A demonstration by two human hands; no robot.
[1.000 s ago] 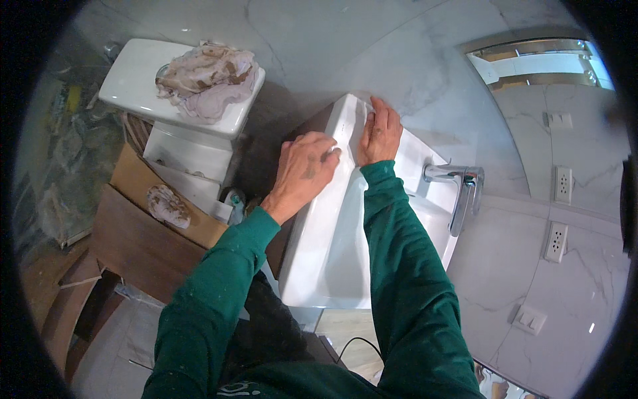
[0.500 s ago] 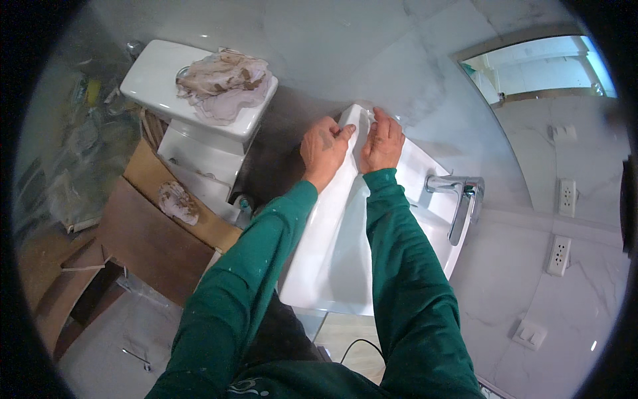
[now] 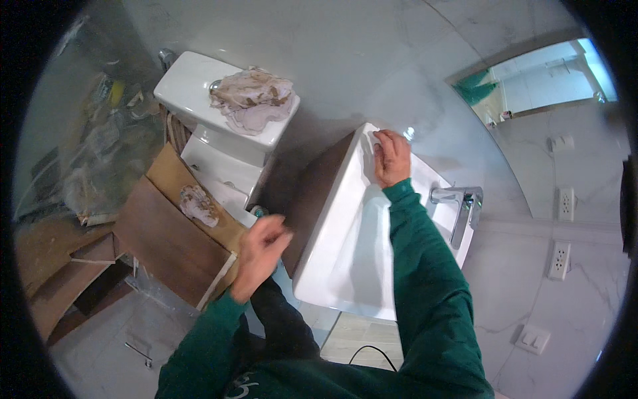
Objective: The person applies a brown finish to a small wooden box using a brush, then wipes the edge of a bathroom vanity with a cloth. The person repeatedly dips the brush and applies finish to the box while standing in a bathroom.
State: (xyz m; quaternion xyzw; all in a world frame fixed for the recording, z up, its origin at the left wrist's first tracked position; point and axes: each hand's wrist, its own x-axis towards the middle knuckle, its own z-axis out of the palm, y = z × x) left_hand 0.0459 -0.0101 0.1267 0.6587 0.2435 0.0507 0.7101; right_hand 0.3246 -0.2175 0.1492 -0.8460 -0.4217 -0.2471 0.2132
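Observation:
A white rectangular washbasin (image 3: 325,279) projects from the wall in front of me, its brown cabinet side (image 3: 323,173) facing left. At its far end my right hand (image 3: 393,158) rests by the corner, fingers bent and pressed together. Whatever those fingertips may hold is hidden. My left hand (image 3: 261,253) is in the air left of the basin, apart from it and above a brown board's corner. Motion smears its fingers, and I can make out nothing in them. The chrome faucet (image 3: 458,196) stands along the basin's right side.
Left of the basin is a white toilet (image 3: 193,73) with a stained, crumpled cloth (image 3: 256,96) on its tank. Cardboard (image 3: 163,173) and a brown board (image 3: 166,239) cover its front, with another soiled rag (image 3: 199,205) on top. A mirror (image 3: 531,133) hangs at right.
My left hand has come off the basin's far end and swung down to the left. The right hand stays at the far corner. The whole view has shifted slightly.

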